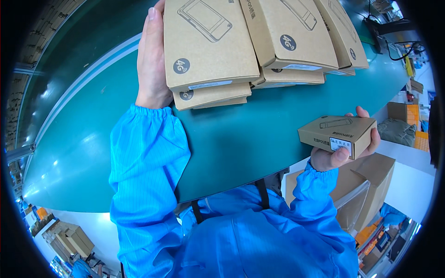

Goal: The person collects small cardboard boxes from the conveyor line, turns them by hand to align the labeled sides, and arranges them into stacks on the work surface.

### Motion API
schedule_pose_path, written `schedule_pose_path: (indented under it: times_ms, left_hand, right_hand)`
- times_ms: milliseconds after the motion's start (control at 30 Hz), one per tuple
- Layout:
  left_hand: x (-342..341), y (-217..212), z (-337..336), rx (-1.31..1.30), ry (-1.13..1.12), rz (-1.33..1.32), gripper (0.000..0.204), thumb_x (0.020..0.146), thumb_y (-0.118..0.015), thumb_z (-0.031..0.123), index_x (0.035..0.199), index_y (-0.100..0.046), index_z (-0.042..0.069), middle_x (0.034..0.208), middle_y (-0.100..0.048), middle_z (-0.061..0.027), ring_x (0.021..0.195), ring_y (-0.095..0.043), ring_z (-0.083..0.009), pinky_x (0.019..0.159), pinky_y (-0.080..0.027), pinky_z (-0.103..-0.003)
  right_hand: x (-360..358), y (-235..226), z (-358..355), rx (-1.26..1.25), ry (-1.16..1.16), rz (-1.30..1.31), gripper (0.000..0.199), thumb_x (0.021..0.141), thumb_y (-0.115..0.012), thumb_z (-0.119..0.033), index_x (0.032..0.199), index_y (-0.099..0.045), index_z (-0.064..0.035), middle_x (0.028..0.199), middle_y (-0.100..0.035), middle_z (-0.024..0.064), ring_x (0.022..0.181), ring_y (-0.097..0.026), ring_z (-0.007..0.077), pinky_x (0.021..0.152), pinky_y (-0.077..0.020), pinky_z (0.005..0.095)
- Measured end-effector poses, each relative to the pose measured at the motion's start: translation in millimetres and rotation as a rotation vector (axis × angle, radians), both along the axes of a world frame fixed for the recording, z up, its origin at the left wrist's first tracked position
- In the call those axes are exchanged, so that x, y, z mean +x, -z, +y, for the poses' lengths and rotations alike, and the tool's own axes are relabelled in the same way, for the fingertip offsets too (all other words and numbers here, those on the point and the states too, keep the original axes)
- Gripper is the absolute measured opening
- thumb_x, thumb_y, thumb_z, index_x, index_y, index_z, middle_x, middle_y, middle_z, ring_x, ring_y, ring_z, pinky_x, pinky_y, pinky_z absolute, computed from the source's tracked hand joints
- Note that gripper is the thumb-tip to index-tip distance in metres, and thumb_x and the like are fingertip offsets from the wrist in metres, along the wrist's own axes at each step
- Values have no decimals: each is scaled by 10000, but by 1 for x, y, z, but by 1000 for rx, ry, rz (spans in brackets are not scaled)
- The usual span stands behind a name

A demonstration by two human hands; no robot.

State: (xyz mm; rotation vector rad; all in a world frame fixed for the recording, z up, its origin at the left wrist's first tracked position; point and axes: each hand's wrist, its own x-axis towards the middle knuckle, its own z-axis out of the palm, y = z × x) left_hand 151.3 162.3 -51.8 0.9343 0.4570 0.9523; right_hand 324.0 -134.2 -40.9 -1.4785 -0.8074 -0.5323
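Several brown cardboard boxes, each printed with a device drawing and a round dark mark, stand in stacks on the green table (pixel 218 153). My left hand (pixel 153 60) lies with straight fingers along the left side of the leftmost top box (pixel 208 51). To its right are a middle top box (pixel 296 41) and a right top box (pixel 345 37), with more boxes partly hidden beneath. Over the table's right front edge, my right hand (pixel 345 150) grips a single small cardboard box (pixel 343 132) from below, thumb on its white label.
An open large carton (pixel 366 185) with clear plastic at its mouth stands on the right below the table edge. A dark stand with cables (pixel 394 37) is at the back right. Orange crates (pixel 419 134) and a grey cloth heap (pixel 396 132) lie farther right.
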Motion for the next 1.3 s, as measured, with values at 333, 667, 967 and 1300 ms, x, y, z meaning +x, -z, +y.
schedule_pose_path:
  times_ms: [333,667,967,1300]
  left_hand:
    - [2,-9,2,62,-2,-9,520,1071,-353,481,1420,-477,116,1300,-580,-52,1234,-574,-146,1015,-509,-267]
    - [25,-32,-13,63,41,-200,496,1101,-260,428,1309,-497,44,1235,-575,-93,1172,-567,-192,1057,-459,-322]
    - [13,-31,-18,-11,-117,-9,593,1088,-298,473,1446,-438,21,1363,-565,-124,1238,-575,-210,1052,-465,-312]
    - [14,-21,-9,61,-42,64,540,1102,-263,420,1517,-349,86,1481,-460,-101,1357,-475,-219,1110,-427,-328]
  right_hand:
    - [-2,-2,6,58,-15,23,737,824,-654,-599,1369,-357,-201,1315,-515,251,1087,-603,287,937,-562,402]
    - [3,-1,4,65,-30,22,767,828,-666,-619,1385,-345,-200,1318,-512,246,1107,-606,302,946,-556,403]
    - [-8,-26,0,17,-281,360,1370,533,-976,-511,1552,-155,-103,1170,-530,116,992,-588,236,837,-540,380]
    - [-69,-57,2,-109,-603,107,1376,440,-1046,-301,1518,-227,-53,1183,-514,124,1014,-580,238,831,-519,402]
